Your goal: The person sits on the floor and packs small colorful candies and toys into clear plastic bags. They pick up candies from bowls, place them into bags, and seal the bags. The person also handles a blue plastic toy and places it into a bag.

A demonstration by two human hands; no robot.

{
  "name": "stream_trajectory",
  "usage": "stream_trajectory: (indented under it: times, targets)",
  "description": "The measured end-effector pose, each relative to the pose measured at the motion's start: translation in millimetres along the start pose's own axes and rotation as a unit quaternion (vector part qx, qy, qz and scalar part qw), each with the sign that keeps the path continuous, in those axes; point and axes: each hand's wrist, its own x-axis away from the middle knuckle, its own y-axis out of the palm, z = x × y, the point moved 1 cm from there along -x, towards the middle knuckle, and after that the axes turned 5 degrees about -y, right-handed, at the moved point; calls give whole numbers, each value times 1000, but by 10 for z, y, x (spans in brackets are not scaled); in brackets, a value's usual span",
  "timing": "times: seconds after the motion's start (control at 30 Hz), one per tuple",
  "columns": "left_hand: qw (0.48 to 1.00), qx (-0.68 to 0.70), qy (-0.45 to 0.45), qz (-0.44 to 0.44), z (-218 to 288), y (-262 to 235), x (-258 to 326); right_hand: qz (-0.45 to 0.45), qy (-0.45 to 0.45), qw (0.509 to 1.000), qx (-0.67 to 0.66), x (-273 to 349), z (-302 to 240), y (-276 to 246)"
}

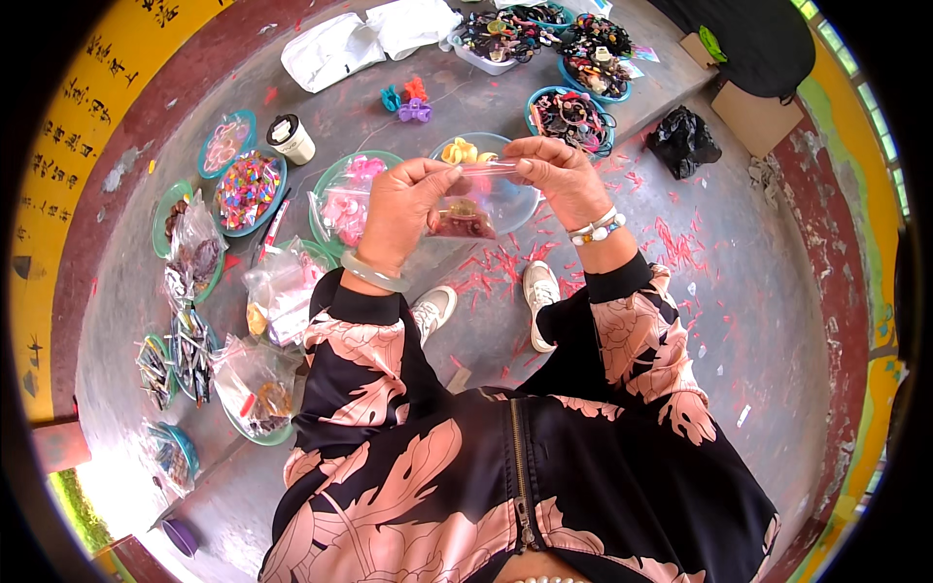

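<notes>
My left hand and my right hand pinch the top edge of a small clear zip bag, one at each upper corner. The bag hangs upright between them, with small reddish-brown pieces at its bottom; their kind is too blurred to tell. Behind the bag, a pale blue basin shows in part, with yellow curled pieces at its far side. Left of my left hand, a green basin holds bagged pink items.
Several basins stand left, one with colourful small pieces. A white lidded cup stands nearby. Farther off are claw clips, white bags and basins of dark hair ties. A black plastic bag and red scraps lie right.
</notes>
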Motion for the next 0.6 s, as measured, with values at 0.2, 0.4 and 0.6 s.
stream_trajectory:
  times: [0.2, 0.4, 0.6]
  targets:
    - [999, 6, 32, 26, -35, -30, -40, 22, 13, 999, 35, -17, 72, 29]
    - [998, 12, 31, 45, -34, -24, -47, 48, 1, 996, 81, 14, 90, 95]
    - [997, 49, 35, 55, -73, -43, -70, 56, -22, 993, 100, 28, 54, 192]
